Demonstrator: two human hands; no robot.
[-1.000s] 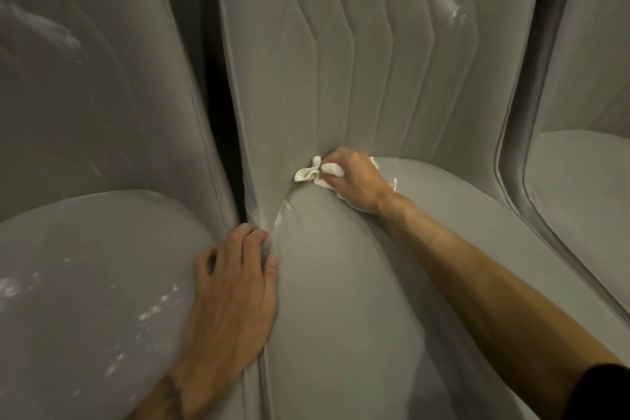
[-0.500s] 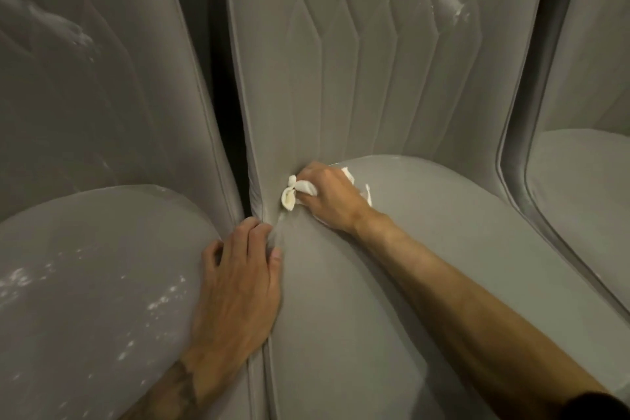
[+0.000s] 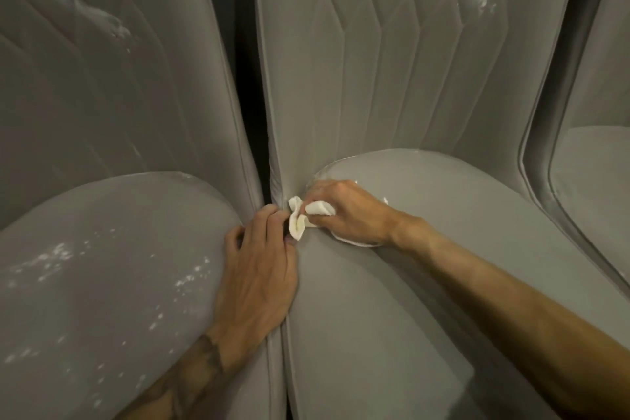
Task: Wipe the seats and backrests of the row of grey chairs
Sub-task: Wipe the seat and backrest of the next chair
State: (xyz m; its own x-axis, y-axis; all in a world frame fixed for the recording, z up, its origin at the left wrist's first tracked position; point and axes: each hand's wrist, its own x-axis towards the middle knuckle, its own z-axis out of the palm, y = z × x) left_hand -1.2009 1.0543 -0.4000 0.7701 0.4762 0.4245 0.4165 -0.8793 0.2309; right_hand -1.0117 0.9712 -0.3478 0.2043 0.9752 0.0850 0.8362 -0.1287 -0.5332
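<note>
White cloth, gripped by the right hand with curled fingers mid-frame, works the seat crease; the left hand, straight-fingered, spreads the gap.

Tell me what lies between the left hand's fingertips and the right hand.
In the head view, a bunched white cloth, gripped by the right hand, fills that gap; its loose fold sits right beside the fingertips of the left hand.

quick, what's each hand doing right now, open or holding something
Left hand: open, resting flat on the edge of the left seat, holding nothing.
Right hand: gripping the white cloth against the middle seat.
</note>
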